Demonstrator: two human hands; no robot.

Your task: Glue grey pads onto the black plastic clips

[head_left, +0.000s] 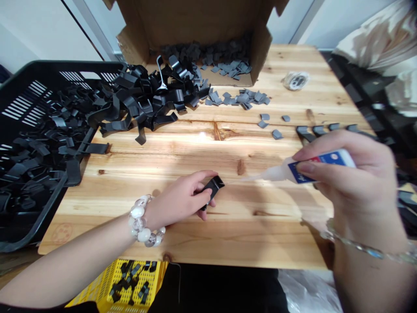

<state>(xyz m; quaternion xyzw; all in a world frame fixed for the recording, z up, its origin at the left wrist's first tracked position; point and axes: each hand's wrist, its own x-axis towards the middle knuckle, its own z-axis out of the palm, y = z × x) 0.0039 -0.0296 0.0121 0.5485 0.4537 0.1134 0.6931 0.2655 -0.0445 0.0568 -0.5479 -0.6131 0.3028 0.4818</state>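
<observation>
White roll (296, 81) on wooden tabletop (182, 154), crumpled clear plastic (308, 289) below.

A small, glossy black bent piece (212, 189), angled with its raised far end to the right, is pinched in the left hand (184, 195) over the near half of the wooden table (182, 150), around its middle. The right hand (356, 180) grips a white squeeze bottle (348, 158) with a blue-and-red label above the table's right side, lying nearly level; its slim nozzle, blurred at the tip, points left towards the piece.
</observation>
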